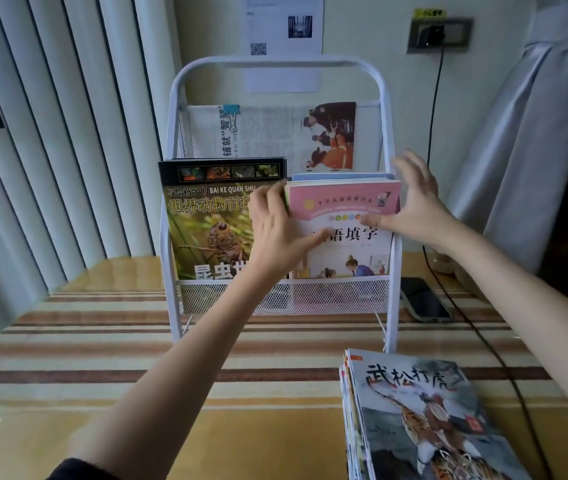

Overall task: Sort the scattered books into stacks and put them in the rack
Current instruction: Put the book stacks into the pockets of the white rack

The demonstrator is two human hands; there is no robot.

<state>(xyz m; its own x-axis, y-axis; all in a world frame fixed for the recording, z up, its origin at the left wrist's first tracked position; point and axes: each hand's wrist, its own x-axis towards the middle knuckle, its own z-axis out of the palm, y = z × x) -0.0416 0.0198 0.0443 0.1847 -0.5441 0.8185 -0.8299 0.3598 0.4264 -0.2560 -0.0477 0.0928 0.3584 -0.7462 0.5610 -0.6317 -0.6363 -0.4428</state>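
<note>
Striped surface (102,344) carries a white rack (277,188). Pink-topped books (344,216) stand in its front pocket beside an insect book (206,223) — left hand (275,226) grips their left edge, right hand (414,202) rests spread at their right edge. Another stack (421,420) lies near.

White wire rack (388,140) upright on table. Lower tier: green insect book (206,223) standing at left; pink-topped book stack (348,209) upright at right, just beside it. Upper tier: newspaper (275,133). Stack of thin books (424,420), tiger cover on top, lying flat before rack's right foot.
</note>
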